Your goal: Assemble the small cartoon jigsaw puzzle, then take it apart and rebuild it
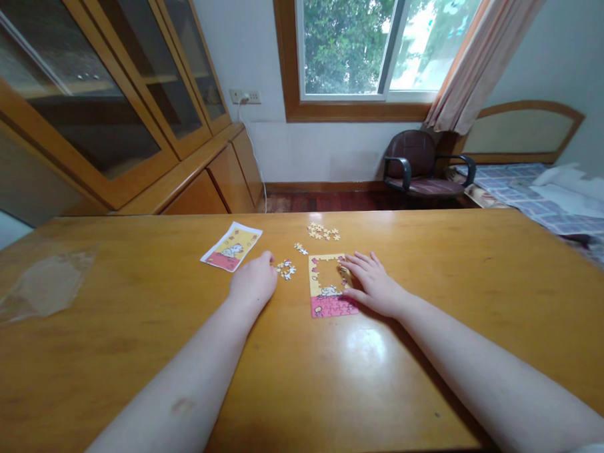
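Note:
A partly assembled jigsaw puzzle [330, 307] lies on the wooden table, its pink bottom rows and yellow borders joined around a gap in the middle. My right hand [374, 283] rests over its right edge, fingers spread and holding nothing. To the puzzle's left, my left hand [254, 278] is closed, its fingers curled down beside a small pile of white and yellow puzzle pieces [286, 270]. What those fingers hold, if anything, is hidden. A few joined pieces [300, 249] sit just above that pile. Farther back is a group of yellow puzzle pieces [323, 232].
A reference picture card [233, 247] with the same design lies behind my left hand. Clear plastic wrapping [44, 284] is at the far left of the table [299, 400]. Beyond the table stand a glass-door cabinet [141, 93], an office chair [419, 164] and a bed [525, 183].

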{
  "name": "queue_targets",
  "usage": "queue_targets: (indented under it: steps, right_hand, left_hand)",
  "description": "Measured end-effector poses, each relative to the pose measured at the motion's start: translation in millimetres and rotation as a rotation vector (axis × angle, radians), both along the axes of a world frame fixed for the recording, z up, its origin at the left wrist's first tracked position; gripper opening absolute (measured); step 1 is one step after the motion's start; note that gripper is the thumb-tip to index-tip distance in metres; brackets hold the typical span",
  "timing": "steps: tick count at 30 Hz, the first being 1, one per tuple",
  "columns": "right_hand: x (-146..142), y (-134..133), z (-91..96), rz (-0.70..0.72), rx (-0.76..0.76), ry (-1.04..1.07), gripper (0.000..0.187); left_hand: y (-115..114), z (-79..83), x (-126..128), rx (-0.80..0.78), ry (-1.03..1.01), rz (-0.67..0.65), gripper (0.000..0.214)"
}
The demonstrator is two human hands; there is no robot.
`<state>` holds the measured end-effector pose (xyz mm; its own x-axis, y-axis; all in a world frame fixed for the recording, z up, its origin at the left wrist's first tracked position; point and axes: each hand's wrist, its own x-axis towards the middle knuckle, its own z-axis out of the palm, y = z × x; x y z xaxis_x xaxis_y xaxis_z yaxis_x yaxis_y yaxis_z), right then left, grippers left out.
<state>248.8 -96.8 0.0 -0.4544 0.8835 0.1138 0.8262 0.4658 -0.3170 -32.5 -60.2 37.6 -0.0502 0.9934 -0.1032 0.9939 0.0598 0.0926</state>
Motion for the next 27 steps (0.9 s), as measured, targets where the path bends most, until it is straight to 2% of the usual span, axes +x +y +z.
queue_targets:
  steps: [6, 12, 27]
  right_hand:
    - [-1, 0, 0.3, -0.004, -0.015, -0.012, 0.062]
    - [-1, 0, -0.7, 0.000, -0.016, 0.002, 0.062]
    - [-1, 1, -1.0, 0.026, -0.009, 0.036, 0.061]
  left_hand:
    - [1, -6.5, -2, -0.066, 0.027, -0.059, 0.036]
    - [4, -15.8, -4, -0.008, -0.007, -0.155, 0.038]
    - [3, -17.1, -1, 0.106, 0.012, -0.137, 0.022]
